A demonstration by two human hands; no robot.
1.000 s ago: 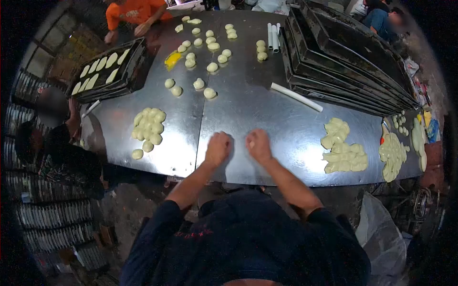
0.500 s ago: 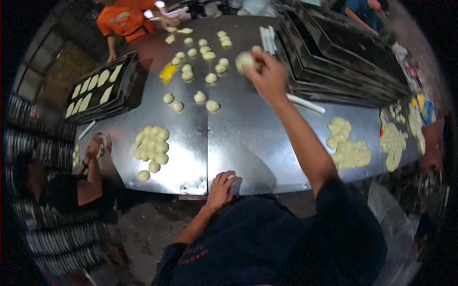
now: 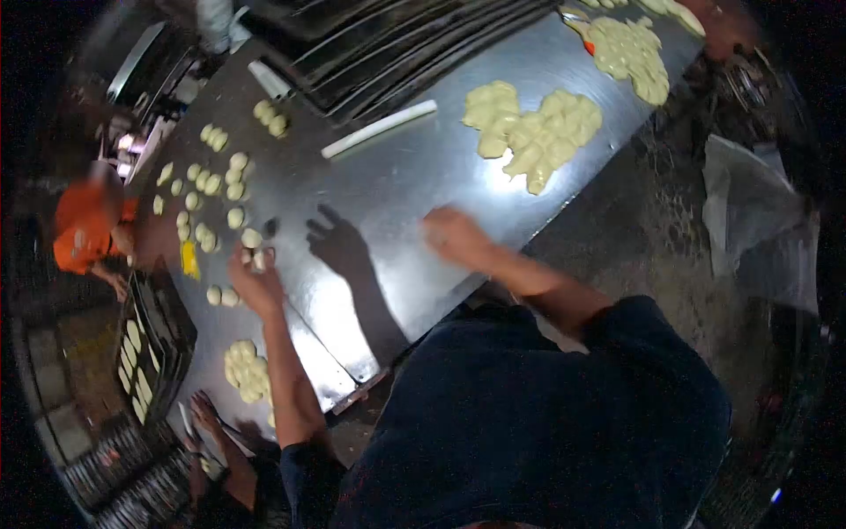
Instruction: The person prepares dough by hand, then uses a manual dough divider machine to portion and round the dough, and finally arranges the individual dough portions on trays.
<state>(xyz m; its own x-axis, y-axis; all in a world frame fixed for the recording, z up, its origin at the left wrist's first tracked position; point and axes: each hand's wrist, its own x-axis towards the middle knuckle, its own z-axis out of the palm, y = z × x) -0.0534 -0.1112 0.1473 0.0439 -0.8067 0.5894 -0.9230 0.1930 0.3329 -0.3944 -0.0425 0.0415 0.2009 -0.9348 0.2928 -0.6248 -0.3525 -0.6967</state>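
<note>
My left hand [image 3: 257,280] reaches over the steel table with its fingers curled around a pale dough ball [image 3: 259,259]. Just beyond the fingertips is another dough ball [image 3: 251,238]. Two more dough balls [image 3: 222,297] lie to the left of the wrist. My right hand [image 3: 454,236] is smeared by motion above the bare metal, and whether it holds anything does not show. The nearest thing to it is a spread of lumpy dough [image 3: 551,137] farther up the table.
Black trays [image 3: 370,53] are stacked at the back, with a white rod [image 3: 379,130] in front. Several dough balls, a yellow scraper [image 3: 189,260] and a dough cluster [image 3: 247,370] lie left. Beyond are a tray of dough strips [image 3: 132,353], an orange-shirted person [image 3: 84,225] and a co-worker's arms [image 3: 225,445].
My view has turned to the right. My left hand has gone from the table edge to the dough balls. My right hand has left the far dough balls and come back toward me.
</note>
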